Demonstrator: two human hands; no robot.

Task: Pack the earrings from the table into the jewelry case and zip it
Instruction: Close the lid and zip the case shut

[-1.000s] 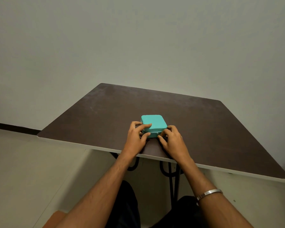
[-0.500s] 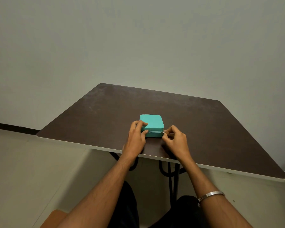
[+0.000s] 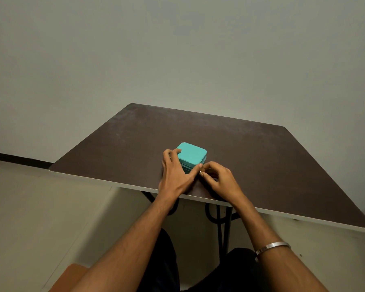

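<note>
A small turquoise jewelry case [image 3: 191, 155] lies with its lid down near the front edge of the dark brown table [image 3: 251, 157], turned so one corner faces me. My left hand [image 3: 175, 175] wraps its left and front sides, thumb stretched along the near edge. My right hand [image 3: 219, 180] is at the case's near right corner, fingertips pinched on a small metal zipper pull. No earrings are visible on the table.
The table stands against a plain pale wall, with its white front edge [image 3: 282, 213] close to me. Dark metal legs [image 3: 220, 224] show under it. A brown seat corner [image 3: 72, 275] sits at lower left. A metal bracelet [image 3: 272, 247] circles my right wrist.
The case has rotated so a corner now points toward me. My left hand shifted around its left side, and my right hand followed the zipper pull to the near right corner.
</note>
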